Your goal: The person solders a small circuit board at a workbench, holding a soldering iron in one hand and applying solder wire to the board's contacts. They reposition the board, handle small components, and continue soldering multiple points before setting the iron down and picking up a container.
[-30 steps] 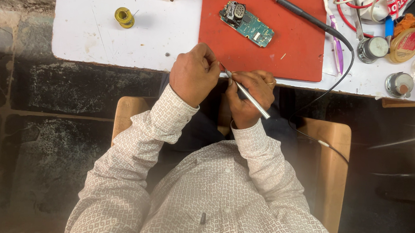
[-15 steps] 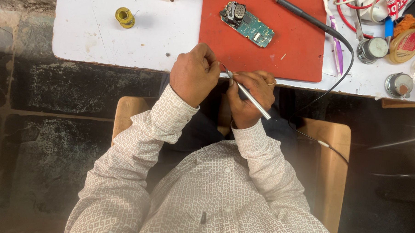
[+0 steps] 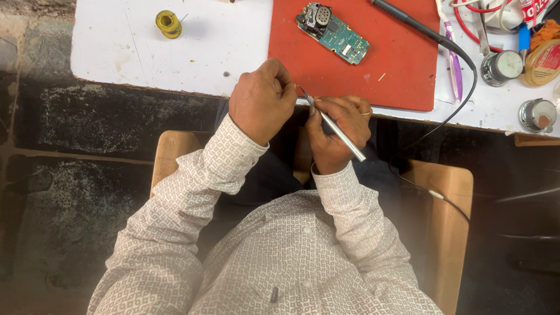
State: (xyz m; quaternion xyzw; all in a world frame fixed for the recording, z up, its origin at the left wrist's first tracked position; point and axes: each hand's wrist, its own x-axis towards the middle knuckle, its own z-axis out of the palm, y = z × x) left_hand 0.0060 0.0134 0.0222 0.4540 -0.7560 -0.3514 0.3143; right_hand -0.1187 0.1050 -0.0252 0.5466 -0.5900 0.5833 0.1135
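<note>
At the near edge of the white surface (image 3: 140, 59), the right hand (image 3: 333, 131) grips a slim silver tool (image 3: 337, 129), its tip meeting the pinched fingers of the left hand (image 3: 260, 101). What the left hand pinches is too small to tell. A green circuit board (image 3: 334, 34) lies apart on the red mat (image 3: 388, 68).

Item inside left hand (image 3: 261, 101) hidden

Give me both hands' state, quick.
Left hand: closed, fingertips pinched at the tool's tip; what it pinches cannot be told.
Right hand: closed on the slim metal tool.
</note>
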